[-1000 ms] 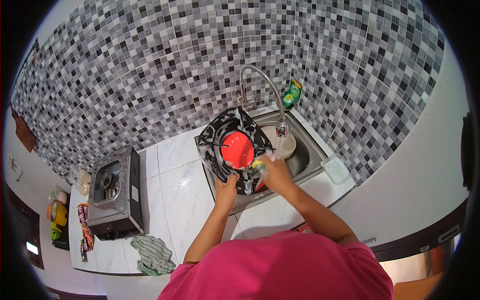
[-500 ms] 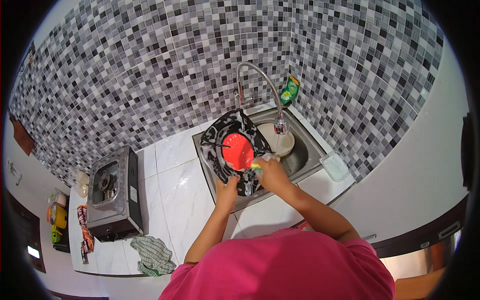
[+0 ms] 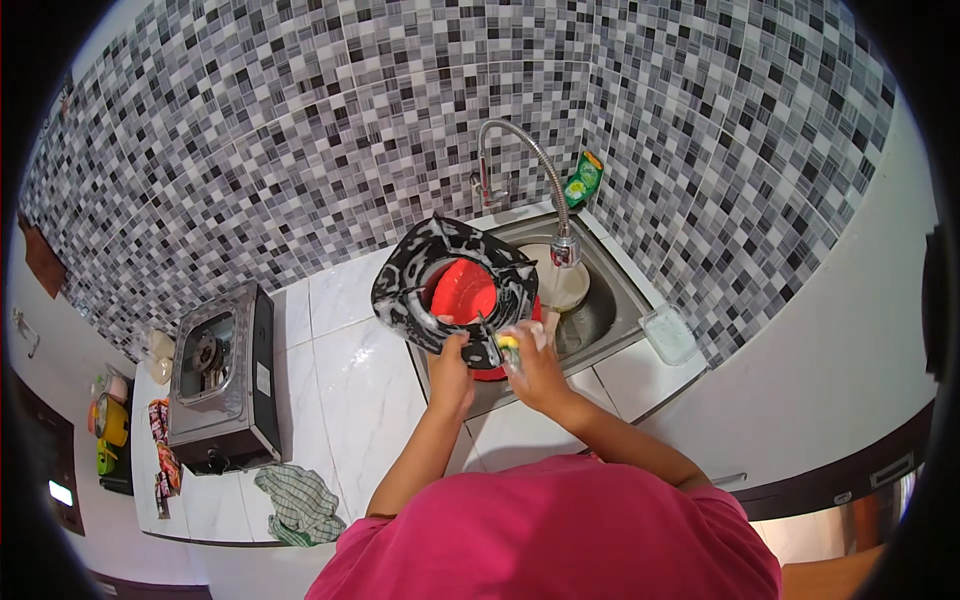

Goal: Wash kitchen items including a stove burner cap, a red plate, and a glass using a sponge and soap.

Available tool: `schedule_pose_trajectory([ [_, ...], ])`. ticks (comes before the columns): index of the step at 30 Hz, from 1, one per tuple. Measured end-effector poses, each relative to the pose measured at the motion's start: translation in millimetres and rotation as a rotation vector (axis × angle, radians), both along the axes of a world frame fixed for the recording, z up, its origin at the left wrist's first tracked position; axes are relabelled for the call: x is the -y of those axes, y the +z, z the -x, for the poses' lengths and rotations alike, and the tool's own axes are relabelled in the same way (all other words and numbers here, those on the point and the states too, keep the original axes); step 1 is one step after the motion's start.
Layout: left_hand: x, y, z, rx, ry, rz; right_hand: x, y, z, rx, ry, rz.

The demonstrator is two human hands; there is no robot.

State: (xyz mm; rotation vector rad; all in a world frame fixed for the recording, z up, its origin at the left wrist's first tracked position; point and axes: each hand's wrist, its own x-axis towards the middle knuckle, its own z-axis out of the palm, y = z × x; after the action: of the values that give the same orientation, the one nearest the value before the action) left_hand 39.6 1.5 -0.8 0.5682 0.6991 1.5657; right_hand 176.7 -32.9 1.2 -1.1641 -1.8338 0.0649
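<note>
A black pan support from a gas stove (image 3: 403, 287), streaked with white suds, is tilted over the left part of the sink (image 3: 612, 265). My left hand (image 3: 451, 376) is closed on its near rim. In my right hand (image 3: 538, 372) is a soapy yellow-and-green sponge (image 3: 508, 343), pressed against the rim's near right side. Through the support's round opening a red plastic basin (image 3: 467, 291) shows below it. Behind, in the sink, rests a pale round dish (image 3: 562, 283), partly covered by the support.
A flexible metal faucet (image 3: 565, 250) arches over the sink. Green pouch (image 3: 584, 180) leans in the wall corner; a clear soap container (image 3: 669, 335) sits right of the sink. Leftward are a gas stove (image 3: 225, 375), a checked cloth (image 3: 300, 505) and small packets (image 3: 165, 455).
The pan support has shifted a little left and tilted, showing more of the red basin beneath its near right side. My right hand with the sponge has moved slightly nearer along the rim.
</note>
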Motion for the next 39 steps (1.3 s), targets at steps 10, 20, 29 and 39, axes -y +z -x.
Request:
schedule_pose_trajectory([
  [10,-2,-3,2,0.051,-0.078,0.021,-13,6,-9,-0.017,-0.047,0.050],
  [20,9,-7,31,-0.062,-0.120,0.027,-42,-10,-55,-0.177,-0.286,0.234],
  [29,8,11,57,-0.198,-0.207,0.031,-47,49,-44,-0.167,0.035,0.269],
  [39,-15,31,60,-0.280,-0.417,0.050,-47,29,-47,0.358,0.056,0.279],
])
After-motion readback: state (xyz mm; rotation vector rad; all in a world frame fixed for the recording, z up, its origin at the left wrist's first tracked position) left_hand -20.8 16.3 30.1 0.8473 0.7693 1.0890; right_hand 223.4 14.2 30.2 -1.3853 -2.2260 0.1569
